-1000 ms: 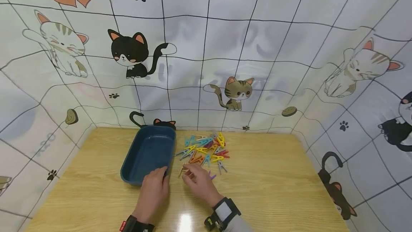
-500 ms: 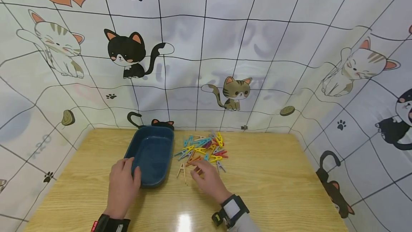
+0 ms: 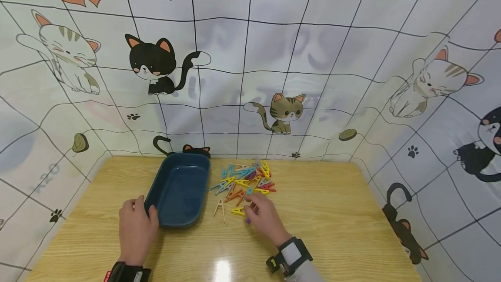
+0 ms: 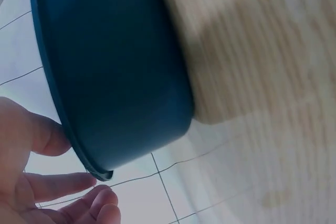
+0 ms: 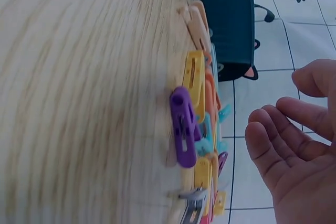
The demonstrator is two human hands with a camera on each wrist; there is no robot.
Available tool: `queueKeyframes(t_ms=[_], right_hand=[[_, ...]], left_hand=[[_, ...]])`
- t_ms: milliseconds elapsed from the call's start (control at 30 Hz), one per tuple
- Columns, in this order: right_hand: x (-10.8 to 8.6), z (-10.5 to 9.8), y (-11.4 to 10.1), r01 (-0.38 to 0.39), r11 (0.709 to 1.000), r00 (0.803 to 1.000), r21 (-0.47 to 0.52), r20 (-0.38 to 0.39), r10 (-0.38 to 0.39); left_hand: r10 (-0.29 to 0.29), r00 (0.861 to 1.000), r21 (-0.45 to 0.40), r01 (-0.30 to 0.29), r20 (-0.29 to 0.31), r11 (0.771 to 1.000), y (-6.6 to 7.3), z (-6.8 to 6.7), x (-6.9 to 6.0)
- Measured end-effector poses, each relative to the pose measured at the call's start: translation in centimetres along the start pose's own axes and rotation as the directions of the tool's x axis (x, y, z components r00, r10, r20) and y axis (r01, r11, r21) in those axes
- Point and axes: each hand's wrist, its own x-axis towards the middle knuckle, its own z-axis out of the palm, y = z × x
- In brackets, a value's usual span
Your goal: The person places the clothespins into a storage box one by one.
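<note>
A dark blue tray [image 3: 180, 195] stands at the left of the table. My left hand [image 3: 137, 229] is at its front left corner, with thumb and forefinger at the rim [image 4: 52, 87] and the fingers loosely bent. A heap of coloured clothespins [image 3: 244, 177] lies right of the tray. Over its near edge hovers my right hand [image 3: 266, 219], fingers relaxed and holding nothing. Beneath and beside it are a yellow clothespin [image 3: 237, 211] and a purple clothespin [image 5: 184, 129], partly hidden from the head camera. Nearer the tray lies a beige clothespin [image 3: 220, 209].
The wooden table [image 3: 321, 229] extends right of the heap and in front of both hands. A cat-print sheet [image 3: 274, 47] with grid lines hangs behind the table and along both sides.
My left hand has gone from the tray's right front side to its left front corner. My right hand has shifted right, away from the beige clothespin, uncovering it and the yellow one.
</note>
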Motion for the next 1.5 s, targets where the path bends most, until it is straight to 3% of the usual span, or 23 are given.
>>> queueKeyframes(t_ms=[367,600,967,1200,1500], right_hand=[[-0.8,-0.4,1.7,-0.033,0.995,0.999,-0.097,-0.005,0.033],[-1.0,-0.7,2.4,-0.067,0.985,0.998,-0.158,0.000,0.068],[-1.4,-0.7,3.1,-0.082,0.968,0.995,-0.236,0.028,0.091],[-1.4,-0.5,3.2,-0.127,0.959,0.987,-0.255,0.066,0.148],[-1.4,-0.3,3.5,-0.113,0.952,0.987,-0.285,0.075,0.140]], left_hand=[[-0.078,0.997,0.040,0.077,0.020,0.996,-0.7,0.2,-0.4],[-0.095,0.995,0.059,0.094,0.020,0.994,-0.9,0.2,-0.5],[-0.169,0.984,0.027,0.168,0.055,0.985,-1.1,0.2,-0.6],[-0.166,0.985,0.007,0.166,0.041,0.986,-1.1,0.3,-0.7],[-0.170,0.985,-0.021,0.171,0.036,0.985,-1.1,0.2,-0.7]])
